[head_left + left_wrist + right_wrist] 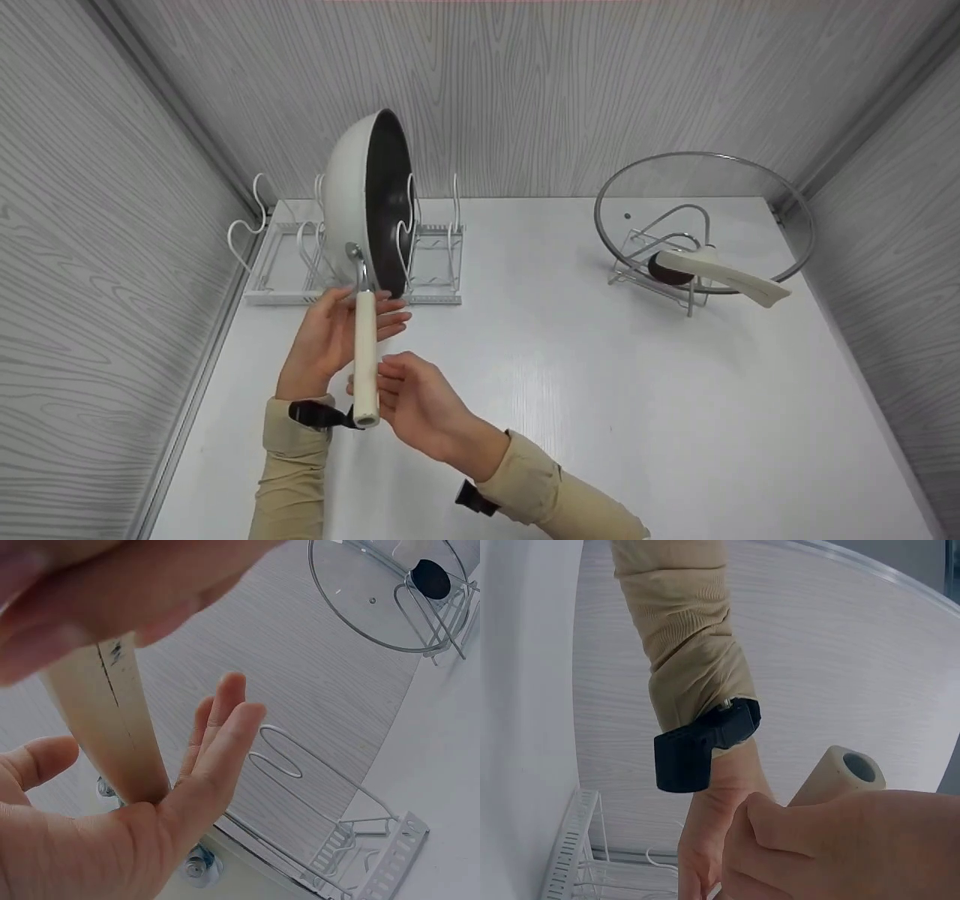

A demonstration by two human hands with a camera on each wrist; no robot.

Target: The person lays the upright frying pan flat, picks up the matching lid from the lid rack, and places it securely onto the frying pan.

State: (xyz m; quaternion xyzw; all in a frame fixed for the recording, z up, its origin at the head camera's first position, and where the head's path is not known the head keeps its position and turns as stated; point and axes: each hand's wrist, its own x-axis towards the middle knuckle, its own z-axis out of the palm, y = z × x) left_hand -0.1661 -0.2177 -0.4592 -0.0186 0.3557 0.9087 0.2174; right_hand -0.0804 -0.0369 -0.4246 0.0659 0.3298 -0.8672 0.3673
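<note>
A deep frying pan (347, 180), white outside and dark inside, stands on edge among the prongs of a white wire rack (277, 298). Its cream handle (365, 345) points toward me. My left hand (322, 341) is under the handle near the pan, fingers straight, palm touching it in the left wrist view. Nearer the handle's end, my right hand (424, 405) holds it, with fingers passing beneath and fingertips showing on the far side. In the right wrist view the right hand (840, 847) partly hides the handle (832, 776).
At the right, a glass lid (600, 214) with a metal rim leans upright in a small wire stand (690, 304). A cream elongated piece (735, 276) and a dark rounded part (670, 268) are at its front. Grey wood-grain panels (525, 97) enclose the white tabletop (570, 375).
</note>
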